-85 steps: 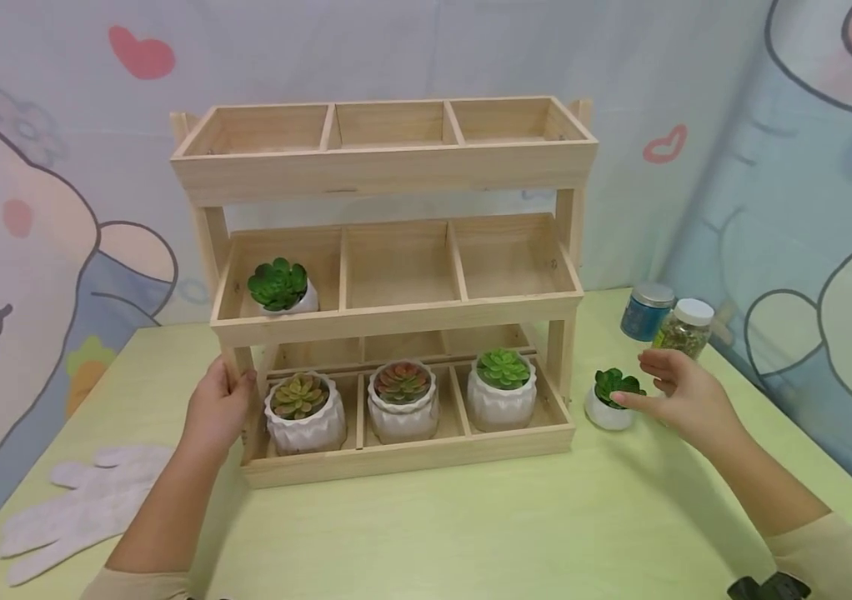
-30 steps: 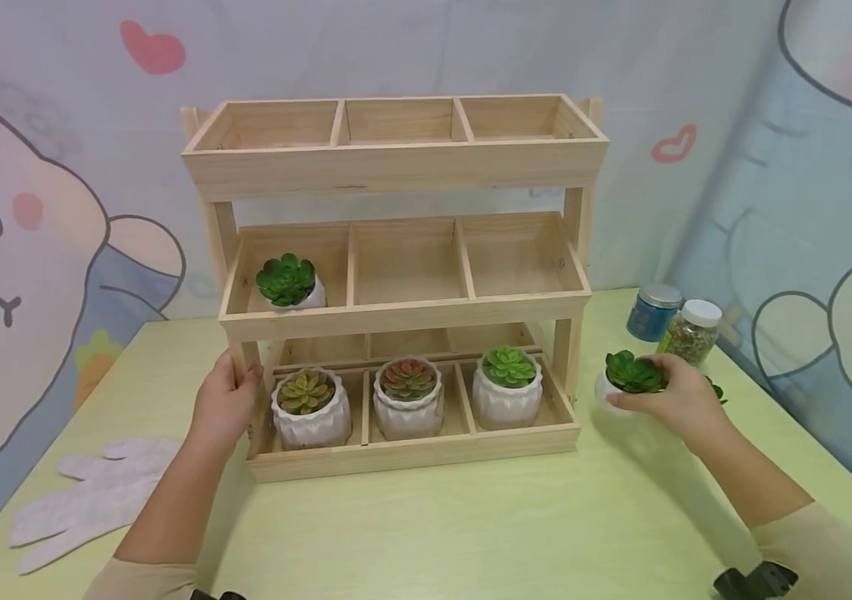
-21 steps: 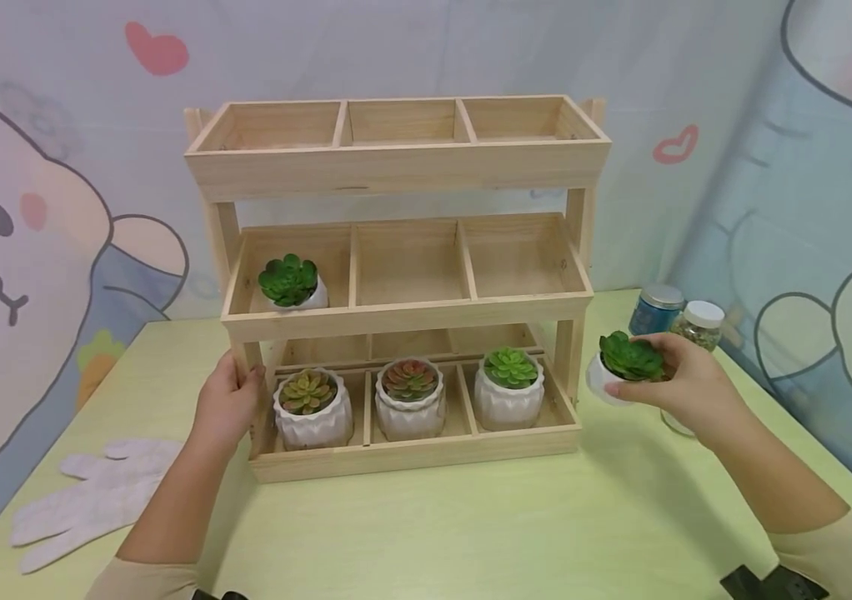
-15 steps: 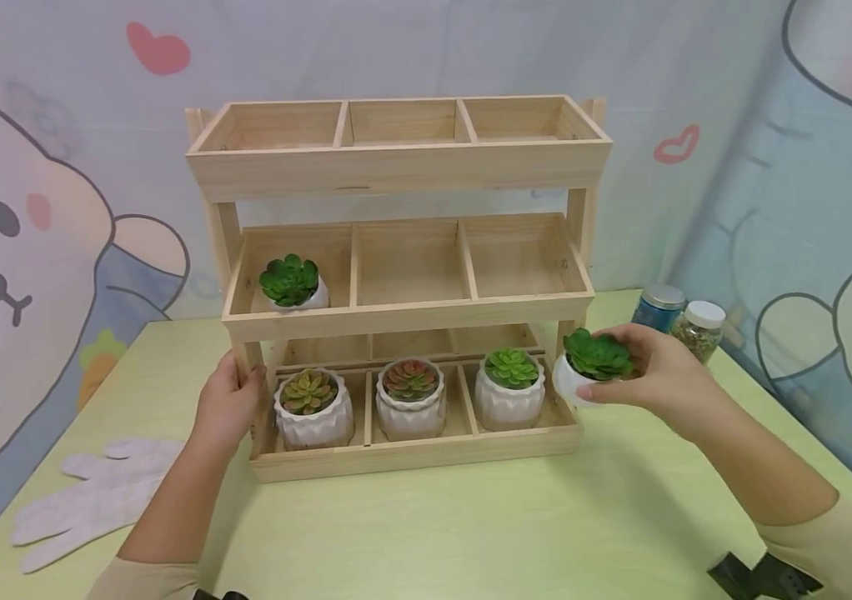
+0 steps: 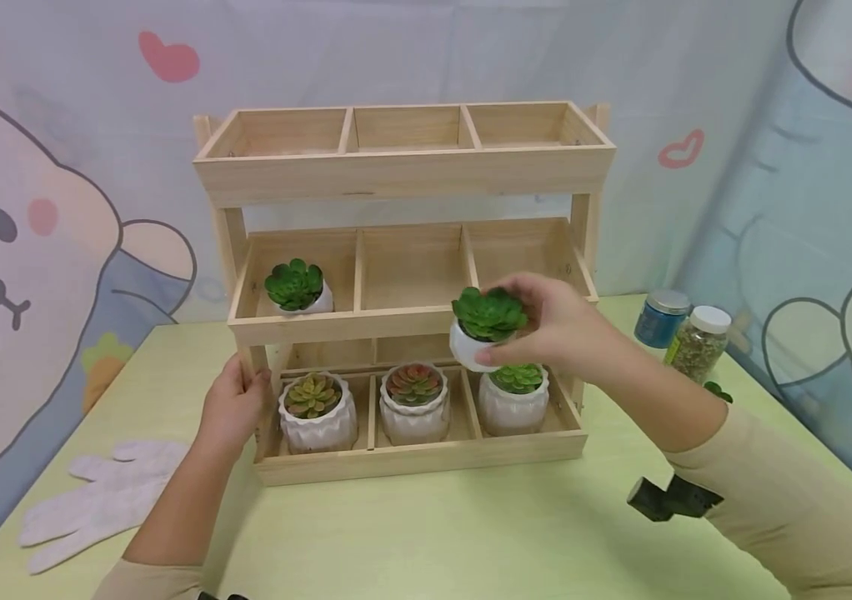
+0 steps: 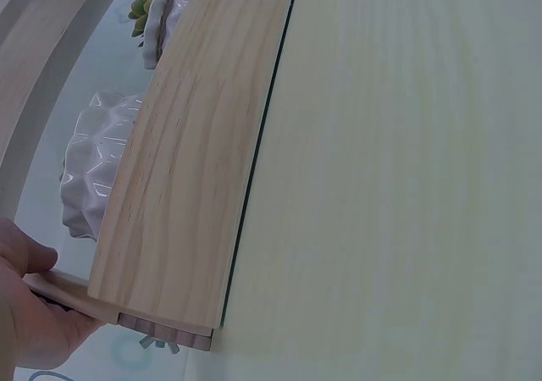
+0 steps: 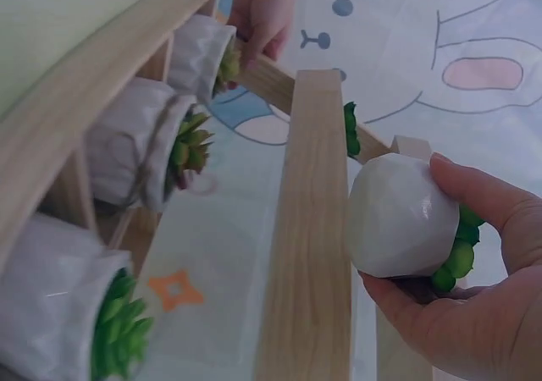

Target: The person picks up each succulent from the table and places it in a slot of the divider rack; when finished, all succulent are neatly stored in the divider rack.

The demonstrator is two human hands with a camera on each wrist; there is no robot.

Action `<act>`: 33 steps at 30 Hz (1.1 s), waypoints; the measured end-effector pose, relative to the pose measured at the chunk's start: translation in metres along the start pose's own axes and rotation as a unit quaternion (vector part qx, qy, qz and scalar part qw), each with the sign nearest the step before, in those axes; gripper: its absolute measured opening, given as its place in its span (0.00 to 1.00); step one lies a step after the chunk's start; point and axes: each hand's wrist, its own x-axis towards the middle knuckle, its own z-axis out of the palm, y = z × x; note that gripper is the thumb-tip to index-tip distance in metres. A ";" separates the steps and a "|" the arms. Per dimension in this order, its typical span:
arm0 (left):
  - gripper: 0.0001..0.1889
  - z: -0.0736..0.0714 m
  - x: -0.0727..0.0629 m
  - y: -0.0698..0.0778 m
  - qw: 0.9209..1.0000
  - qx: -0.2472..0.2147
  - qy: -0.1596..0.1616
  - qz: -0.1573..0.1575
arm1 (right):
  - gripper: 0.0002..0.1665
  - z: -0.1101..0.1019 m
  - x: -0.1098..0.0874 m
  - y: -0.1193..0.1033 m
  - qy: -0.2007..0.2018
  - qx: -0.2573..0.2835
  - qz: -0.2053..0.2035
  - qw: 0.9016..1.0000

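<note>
My right hand holds a small potted succulent, dark green in a white pot, between thumb and fingers. It hovers in front of the middle tier's front board, above the bottom tier. The right wrist view shows the white pot clear of the wood. My left hand grips the left upright of the three-tier wooden plant stand; its thumb shows in front. A matching potted succulent sits in the middle tier's left compartment. The bottom tier bears a yellowish, a reddish and a bright green succulent in scalloped white pots.
A blue jar and a clear jar of green-brown bits stand at the right. Part of another green plant shows behind the right forearm. A white glove lies at the left on the pale table.
My right hand has taken up the small potted succulent from the table at the right, lifted it and carried it left to the stand. My left hand stays on the upright.
</note>
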 end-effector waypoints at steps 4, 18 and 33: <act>0.23 -0.001 0.000 0.000 1.000 -0.001 0.000 -0.002 | 0.38 0.007 0.025 -0.020 0.002 -0.027 -0.024 0.999; 0.22 0.000 0.002 -0.003 1.000 0.007 0.011 0.007 | 0.41 0.034 0.098 -0.024 0.048 -0.100 -0.018 0.994; 0.22 0.000 0.002 -0.002 1.000 0.011 0.013 0.006 | 0.42 0.048 0.110 -0.018 0.067 -0.164 0.024 0.984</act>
